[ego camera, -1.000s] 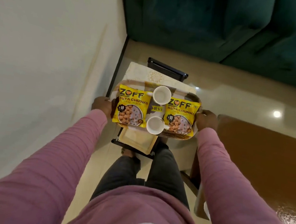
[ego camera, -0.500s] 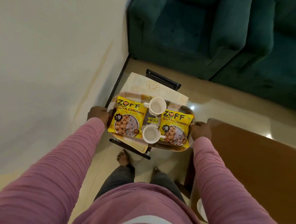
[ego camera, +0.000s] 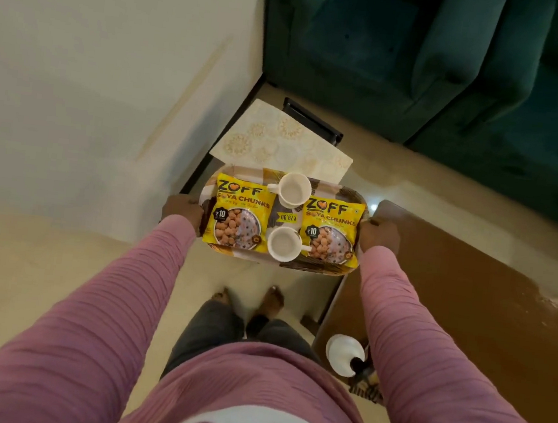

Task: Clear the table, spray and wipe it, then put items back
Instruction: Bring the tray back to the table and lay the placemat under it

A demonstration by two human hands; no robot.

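The table, a brown one with a glossy top, is seen at the right of the view, and its near left corner lies just beside the person's right sleeve. A dark green sofa is set against the far side of the room, beyond a strip of pale floor. Between the sofa and the white wall a small side table with a cream, flower-patterned top and a dark frame is placed.

A patterned oval tray is held level in front of the person, over the near edge of the side table and to the left of the brown table. Whether it touches the side table cannot be told.

Two yellow soya chunk packets are laid flat on the tray, the left packet and the right packet side by side. A third yellow packet is partly covered between them.

Two white cups are stood upright along the middle of the tray. The far cup is turned with its handle to the left, and the near cup with its handle to the right.

The left end of the tray is gripped by the left hand, fingers curled round the rim. The right end is gripped in the same way by the right hand.

A small white object is seen low down beside the table, by the floor.
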